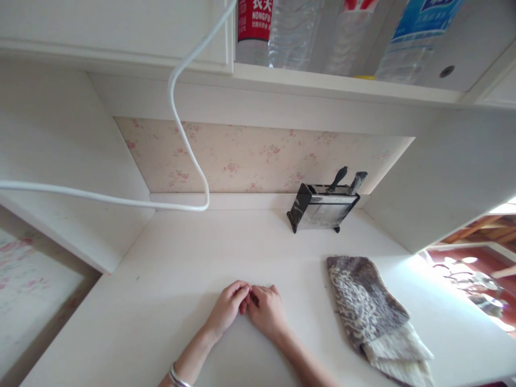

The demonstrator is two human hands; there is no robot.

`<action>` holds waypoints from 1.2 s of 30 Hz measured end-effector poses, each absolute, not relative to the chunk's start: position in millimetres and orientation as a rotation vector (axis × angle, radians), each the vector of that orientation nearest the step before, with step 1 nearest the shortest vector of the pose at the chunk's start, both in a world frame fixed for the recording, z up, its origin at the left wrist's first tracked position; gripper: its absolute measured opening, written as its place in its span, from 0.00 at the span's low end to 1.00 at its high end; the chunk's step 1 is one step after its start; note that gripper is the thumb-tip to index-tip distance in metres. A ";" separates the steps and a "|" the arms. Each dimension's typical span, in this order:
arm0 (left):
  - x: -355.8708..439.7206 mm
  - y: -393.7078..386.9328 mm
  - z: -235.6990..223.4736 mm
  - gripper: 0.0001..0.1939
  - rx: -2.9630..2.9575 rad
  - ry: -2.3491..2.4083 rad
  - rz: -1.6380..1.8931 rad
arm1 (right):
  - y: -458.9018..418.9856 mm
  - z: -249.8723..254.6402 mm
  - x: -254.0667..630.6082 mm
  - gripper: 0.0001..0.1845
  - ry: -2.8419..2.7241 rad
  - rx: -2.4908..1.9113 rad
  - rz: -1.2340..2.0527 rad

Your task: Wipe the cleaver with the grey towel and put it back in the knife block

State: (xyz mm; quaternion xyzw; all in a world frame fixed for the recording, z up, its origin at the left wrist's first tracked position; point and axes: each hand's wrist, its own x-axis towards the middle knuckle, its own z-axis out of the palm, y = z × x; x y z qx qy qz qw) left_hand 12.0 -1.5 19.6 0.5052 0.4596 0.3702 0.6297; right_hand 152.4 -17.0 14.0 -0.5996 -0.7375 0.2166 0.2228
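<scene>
My left hand (233, 303) and my right hand (266, 309) rest together on the white countertop (169, 317), low in the middle of the head view. The fingers of both are curled in, and the fingertips touch where they meet. No object shows in or between them. A silver bangle (177, 376) is round my left wrist. To the right of my right hand lies a folded grey-brown and white patterned cloth (363, 301). Farther back, a black-framed knife block (326, 209) with clear sides stands near the wall, two black handles sticking up out of it.
A white cable (189, 145) hangs down in front of the upper cabinet and bends off to the left. Several water bottles (253, 27) stand on the shelf above. White side panels (443, 161) flank the counter, with floral wallpaper (242, 156) behind.
</scene>
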 end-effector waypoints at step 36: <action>12.3 0.4 18.6 0.14 1.177 1.073 0.831 | -12.4 8.6 154.2 0.08 -1.991 -1.620 0.658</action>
